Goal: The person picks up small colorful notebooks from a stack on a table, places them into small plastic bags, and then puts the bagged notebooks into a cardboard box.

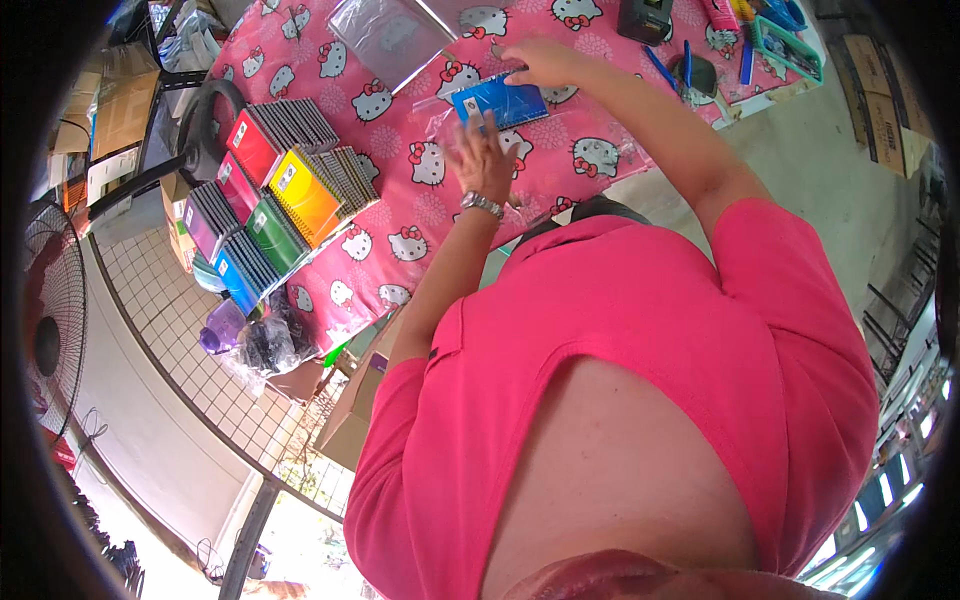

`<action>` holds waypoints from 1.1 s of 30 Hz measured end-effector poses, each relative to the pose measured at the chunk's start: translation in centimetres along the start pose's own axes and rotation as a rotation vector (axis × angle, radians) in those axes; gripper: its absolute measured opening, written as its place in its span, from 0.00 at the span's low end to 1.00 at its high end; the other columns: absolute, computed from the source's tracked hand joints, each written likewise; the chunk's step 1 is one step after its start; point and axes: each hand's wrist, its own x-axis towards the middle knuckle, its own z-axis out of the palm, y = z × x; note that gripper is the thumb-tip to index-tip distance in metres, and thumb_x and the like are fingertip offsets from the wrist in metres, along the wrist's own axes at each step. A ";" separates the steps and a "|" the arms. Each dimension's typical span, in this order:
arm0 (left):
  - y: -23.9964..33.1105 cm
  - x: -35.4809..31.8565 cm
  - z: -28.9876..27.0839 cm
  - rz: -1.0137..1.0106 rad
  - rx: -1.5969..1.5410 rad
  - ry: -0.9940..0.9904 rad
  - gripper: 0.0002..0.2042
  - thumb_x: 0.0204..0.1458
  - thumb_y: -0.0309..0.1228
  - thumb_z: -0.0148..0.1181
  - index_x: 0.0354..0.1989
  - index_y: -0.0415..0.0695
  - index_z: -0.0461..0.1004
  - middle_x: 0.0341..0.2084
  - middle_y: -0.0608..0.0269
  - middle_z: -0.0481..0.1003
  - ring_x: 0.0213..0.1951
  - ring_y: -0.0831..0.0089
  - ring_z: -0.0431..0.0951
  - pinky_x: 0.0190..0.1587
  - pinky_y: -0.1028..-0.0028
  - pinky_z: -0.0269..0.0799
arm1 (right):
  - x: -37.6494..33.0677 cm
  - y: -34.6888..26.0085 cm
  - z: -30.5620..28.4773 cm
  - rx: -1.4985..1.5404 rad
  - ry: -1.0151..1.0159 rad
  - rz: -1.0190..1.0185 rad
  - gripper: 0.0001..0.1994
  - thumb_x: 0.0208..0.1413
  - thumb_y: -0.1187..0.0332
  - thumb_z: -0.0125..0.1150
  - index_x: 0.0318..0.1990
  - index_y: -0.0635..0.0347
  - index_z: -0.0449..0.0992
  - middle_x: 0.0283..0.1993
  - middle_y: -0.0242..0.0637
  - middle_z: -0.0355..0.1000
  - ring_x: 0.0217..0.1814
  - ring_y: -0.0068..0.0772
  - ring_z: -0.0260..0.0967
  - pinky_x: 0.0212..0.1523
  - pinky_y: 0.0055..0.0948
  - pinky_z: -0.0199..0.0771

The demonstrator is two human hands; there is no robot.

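A table [400, 215] under a pink cartoon-cat cloth fills the upper view, seen from above a person in a pink shirt [620, 380]; along its left edge lean rows of spiral notebooks [275, 190] with red, yellow, green and blue covers, and a stack of clear plastic sleeves [390, 40] lies at the far side. Between the two hands rests a blue-covered notebook [500, 100] inside a clear plastic sleeve [470, 120] whose slack film spreads toward the person. The left hand [482, 158], a metal wristwatch [482, 205] at the wrist, is spread, fingers fanned over the near edge of the blue-covered notebook; the right hand [540, 62] lies flat with fingers extended on its far corner. Judging from this, the loose film could crease or trap air if the palms press unevenly, and the slick sleeve may slide on the cloth. Blue pens [690, 65] lie well to the right, clear of both hands
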 end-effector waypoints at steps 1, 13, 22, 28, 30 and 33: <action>0.4 0.4 0.1 0.048 -0.080 0.032 0.37 0.44 0.51 0.60 0.63 0.60 0.53 0.59 0.62 0.57 0.63 0.60 0.53 0.60 0.41 0.41 | 0.1 0.0 0.4 0.036 -0.096 0.022 0.22 0.51 0.58 0.58 0.51 0.59 0.69 0.46 0.49 0.71 0.50 0.50 0.68 0.49 0.43 0.66; -8.3 2.3 -4.8 -0.227 -1.460 -0.496 0.25 0.46 0.21 0.54 0.57 0.41 0.65 0.50 0.61 0.70 0.54 0.71 0.67 0.54 0.73 0.62 | -7.4 -3.6 -1.7 1.131 -0.430 0.281 0.20 0.55 0.55 0.53 0.54 0.51 0.71 0.33 0.38 0.71 0.32 0.32 0.73 0.34 0.31 0.75; -5.7 3.8 -5.3 -0.134 -1.245 -0.362 0.16 0.44 0.25 0.60 0.45 0.42 0.75 0.41 0.64 0.73 0.43 0.74 0.71 0.47 0.74 0.64 | -6.8 -5.1 -0.1 0.406 0.148 -0.191 0.16 0.47 0.65 0.62 0.46 0.52 0.75 0.28 0.34 0.63 0.34 0.29 0.64 0.33 0.27 0.63; -2.6 3.4 -8.1 0.031 -0.657 -0.091 0.10 0.42 0.25 0.63 0.36 0.45 0.79 0.33 0.59 0.72 0.38 0.66 0.73 0.39 0.71 0.70 | -7.5 -7.1 1.8 0.352 0.396 -0.184 0.11 0.44 0.65 0.62 0.37 0.53 0.78 0.32 0.39 0.67 0.35 0.40 0.68 0.35 0.35 0.69; -2.5 2.7 -8.3 0.017 -0.670 -0.163 0.14 0.41 0.26 0.63 0.40 0.46 0.79 0.37 0.59 0.72 0.43 0.64 0.72 0.41 0.66 0.70 | -8.4 -7.8 1.5 0.328 0.393 -0.223 0.11 0.44 0.64 0.62 0.37 0.55 0.77 0.34 0.39 0.67 0.37 0.41 0.68 0.37 0.36 0.70; -4.1 1.7 -9.2 0.315 -0.705 -0.177 0.17 0.41 0.26 0.63 0.43 0.44 0.76 0.41 0.59 0.71 0.44 0.62 0.72 0.43 0.65 0.70 | -10.1 -8.3 -0.1 0.227 0.370 -0.368 0.14 0.43 0.65 0.62 0.38 0.58 0.75 0.37 0.38 0.67 0.43 0.41 0.67 0.41 0.37 0.69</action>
